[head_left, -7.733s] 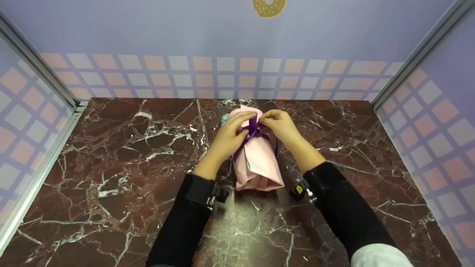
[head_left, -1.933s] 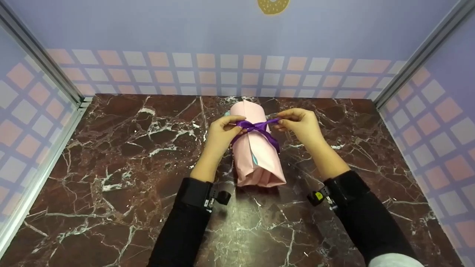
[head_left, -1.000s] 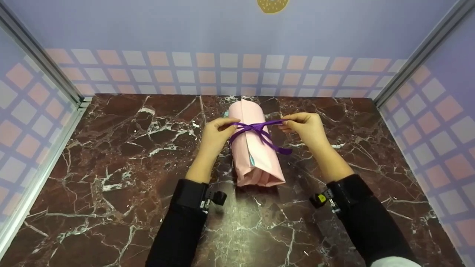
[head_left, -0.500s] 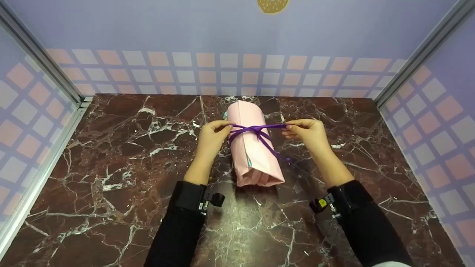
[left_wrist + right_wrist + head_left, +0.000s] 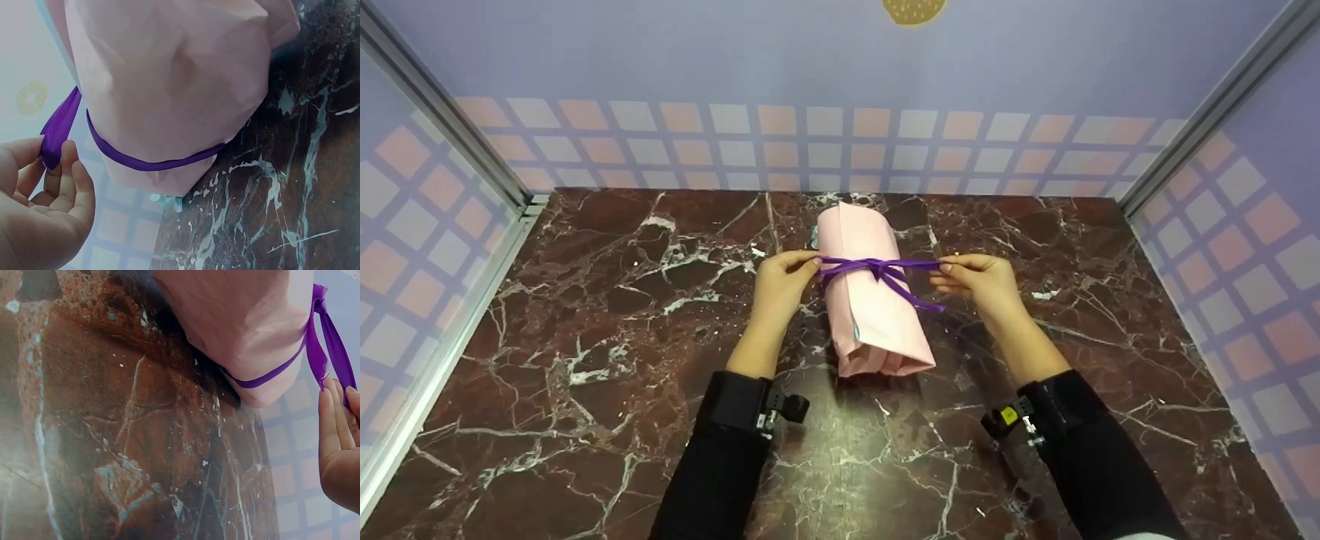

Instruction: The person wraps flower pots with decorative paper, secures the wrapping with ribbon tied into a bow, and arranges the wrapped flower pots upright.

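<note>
A pink paper-wrapped bundle (image 5: 877, 315) lies on the tabletop, pointing away from me. Purple ribbon (image 5: 877, 265) circles its middle and is knotted on top, with a loose tail hanging to the right. My left hand (image 5: 780, 289) pinches a loop of the ribbon between thumb and fingers, left of the bundle. On the other side my right hand (image 5: 986, 289) pinches another stretch of it, pulled taut and level. In the left wrist view the ribbon loop (image 5: 59, 132) sits between the fingertips. The right wrist view shows the knot (image 5: 319, 306) and the tail near the fingers.
The dark red marbled tabletop (image 5: 607, 360) extends around the bundle. Purple walls with pink and white checks (image 5: 825, 146) enclose the back and both sides. Some pale blue material (image 5: 167, 201) peeks from the bundle's far end.
Earlier both hands worked close together at the knot. Since then they have spread apart and come slightly nearer, drawing the ribbon out straight. The bundle's far end has shifted slightly left.
</note>
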Demonstrator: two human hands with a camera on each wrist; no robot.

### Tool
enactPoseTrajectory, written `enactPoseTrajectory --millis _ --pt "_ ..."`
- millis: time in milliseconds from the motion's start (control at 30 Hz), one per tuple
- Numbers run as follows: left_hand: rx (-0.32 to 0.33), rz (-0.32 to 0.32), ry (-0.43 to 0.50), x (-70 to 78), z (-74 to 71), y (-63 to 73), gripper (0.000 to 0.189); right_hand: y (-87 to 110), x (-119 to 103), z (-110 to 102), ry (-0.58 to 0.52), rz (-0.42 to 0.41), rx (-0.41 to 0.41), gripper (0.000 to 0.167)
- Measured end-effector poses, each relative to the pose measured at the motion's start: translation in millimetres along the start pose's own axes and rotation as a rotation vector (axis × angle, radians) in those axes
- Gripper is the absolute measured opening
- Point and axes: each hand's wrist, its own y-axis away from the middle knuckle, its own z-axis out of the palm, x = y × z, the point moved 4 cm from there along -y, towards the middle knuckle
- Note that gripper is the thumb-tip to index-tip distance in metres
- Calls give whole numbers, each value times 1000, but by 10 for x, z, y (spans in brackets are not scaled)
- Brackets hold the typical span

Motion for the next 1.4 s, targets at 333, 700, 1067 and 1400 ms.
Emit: enactPoseTrajectory --millis 333,700,1067,1400 --pt "32 -73 99 -148 -39 -13 14 11 132 45 -69 58 10 20" --pt "66 -141 189 -270 -38 37 13 75 335 181 -144 119 32 10" --pt "104 -19 16 -191 -101 86 11 136 224 86 -150 45 65 8" --pt "136 -21 -9 -202 -163 129 11 115 211 38 -125 30 98 7"
